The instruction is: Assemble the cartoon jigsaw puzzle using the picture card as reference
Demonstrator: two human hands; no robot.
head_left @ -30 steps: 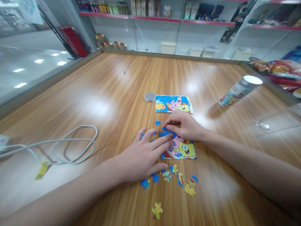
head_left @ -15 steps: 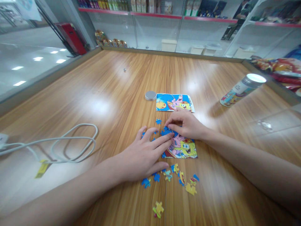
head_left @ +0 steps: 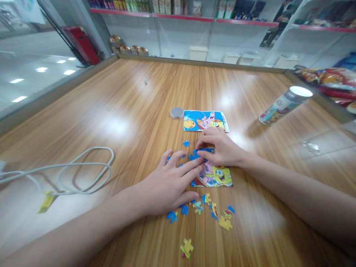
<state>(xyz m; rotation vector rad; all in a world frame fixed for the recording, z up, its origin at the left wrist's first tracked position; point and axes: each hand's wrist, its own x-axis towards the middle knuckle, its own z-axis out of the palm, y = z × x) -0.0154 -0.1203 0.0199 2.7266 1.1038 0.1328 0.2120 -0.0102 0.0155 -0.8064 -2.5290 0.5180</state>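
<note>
A partly joined jigsaw puzzle (head_left: 221,176) with cartoon figures lies flat on the wooden table. My left hand (head_left: 169,181) is spread out, its fingertips resting on the puzzle's left part. Bent over the upper left corner, my right hand (head_left: 218,146) has thumb and fingers closed at a blue puzzle piece (head_left: 193,155), partly covered by fingers. Several loose pieces lie around, among them a blue one (head_left: 172,216), a yellow one (head_left: 225,223) and a yellow-green one (head_left: 187,247). Behind the puzzle is a picture card (head_left: 191,120) with the same cartoon scene.
A round metal lid (head_left: 177,112) touches the card's left side. To the right stands a printed can (head_left: 283,105), near a clear plastic wrapper (head_left: 313,147). A white cable (head_left: 83,164) lies looped at left. Shelves (head_left: 178,37) with goods stand beyond the raised table edge.
My right hand has shifted very slightly at the puzzle's upper left corner. My left hand stays in place. The whole view has moved a little.
</note>
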